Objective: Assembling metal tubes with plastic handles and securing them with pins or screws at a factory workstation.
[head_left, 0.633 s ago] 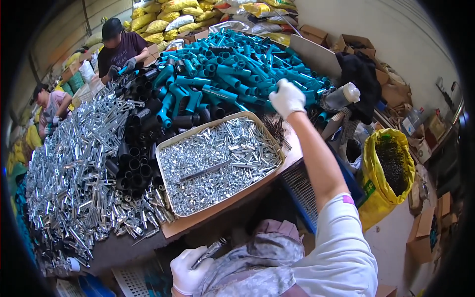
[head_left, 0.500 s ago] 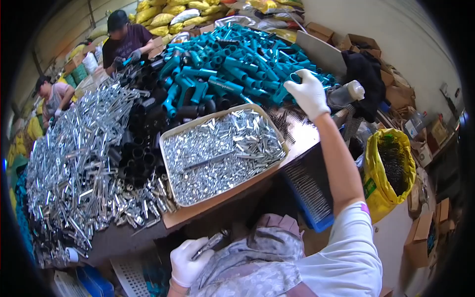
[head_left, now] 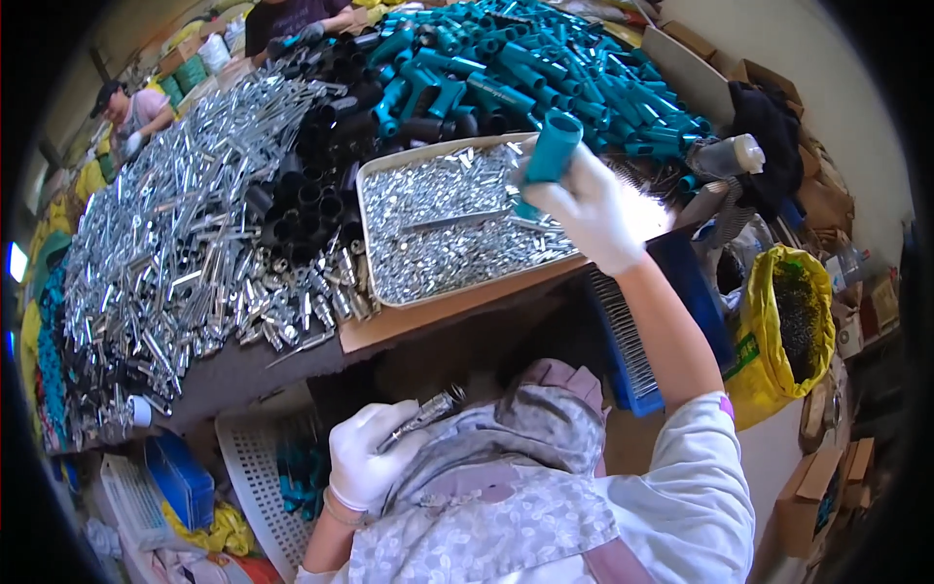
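My gloved right hand (head_left: pixel 586 200) is closed round a teal tubular plastic housing (head_left: pixel 555 151), held above the right part of a cream tray (head_left: pixel 362 219). Small shiny metal pins and pieces (head_left: pixel 428 263) fill that tray, and a longer dark bar (head_left: pixel 455 221) lies across them. Low in front of my apron, my gloved left hand (head_left: pixel 375 450) grips a slim metal shaft assembly (head_left: pixel 420 419) with a spring (head_left: pixel 449 397) at its upper end. Behind the tray rises a big heap of teal housings (head_left: pixel 516 83).
Metal shafts (head_left: pixel 195 195) are piled at left, beside black plastic sleeves (head_left: pixel 311 200). A blue bin (head_left: pixel 637 397) of springs and a yellow sack (head_left: pixel 744 389) stand right of me. A clear bottle (head_left: pixel 720 158) lies at the table's right. Two people work across the table, one in dark clothing (head_left: pixel 282 24).
My right hand has come back from the teal heap with a housing and is now nearer, over the tray. The left hand still holds the shaft assembly. The view has tipped downward.
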`<state>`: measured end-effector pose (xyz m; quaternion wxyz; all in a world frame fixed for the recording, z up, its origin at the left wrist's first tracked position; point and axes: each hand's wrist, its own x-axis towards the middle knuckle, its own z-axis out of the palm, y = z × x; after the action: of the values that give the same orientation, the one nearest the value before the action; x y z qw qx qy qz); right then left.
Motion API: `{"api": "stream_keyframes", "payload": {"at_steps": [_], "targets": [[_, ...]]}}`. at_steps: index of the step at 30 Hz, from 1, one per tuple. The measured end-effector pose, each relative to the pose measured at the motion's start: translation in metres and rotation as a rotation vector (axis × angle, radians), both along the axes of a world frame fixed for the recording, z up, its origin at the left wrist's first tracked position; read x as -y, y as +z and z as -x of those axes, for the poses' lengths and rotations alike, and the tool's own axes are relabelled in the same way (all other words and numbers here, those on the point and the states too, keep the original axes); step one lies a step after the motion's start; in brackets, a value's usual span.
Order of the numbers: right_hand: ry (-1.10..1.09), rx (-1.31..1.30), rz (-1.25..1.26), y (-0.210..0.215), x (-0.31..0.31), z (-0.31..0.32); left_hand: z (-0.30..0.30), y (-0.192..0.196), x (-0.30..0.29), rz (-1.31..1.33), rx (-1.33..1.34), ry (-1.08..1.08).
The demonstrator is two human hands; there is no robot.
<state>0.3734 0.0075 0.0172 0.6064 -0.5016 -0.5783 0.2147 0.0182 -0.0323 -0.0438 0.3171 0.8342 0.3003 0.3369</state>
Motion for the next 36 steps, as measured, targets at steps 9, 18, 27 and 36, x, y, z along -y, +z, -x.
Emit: {"api": "stream_keyframes", "payload": {"at_steps": [9,18,27,36], "targets": [[0.459,0.37,0.474,-0.044,0.101,0.047,0.013,0.0,-0.011,-0.041,-0.063,0.003],[0.573,0.367,0.513,-0.037,0.093,0.059,0.02,-0.005,-0.016,-0.119,-0.11,-0.187],[0.624,0.456,0.484,-0.03,0.088,0.079,0.016,-0.002,-0.013,-0.073,-0.112,-0.228],[0.636,0.002,0.818,-0.068,0.103,0.106,0.008,-0.007,-0.006,-0.018,-0.181,-0.355]]}}
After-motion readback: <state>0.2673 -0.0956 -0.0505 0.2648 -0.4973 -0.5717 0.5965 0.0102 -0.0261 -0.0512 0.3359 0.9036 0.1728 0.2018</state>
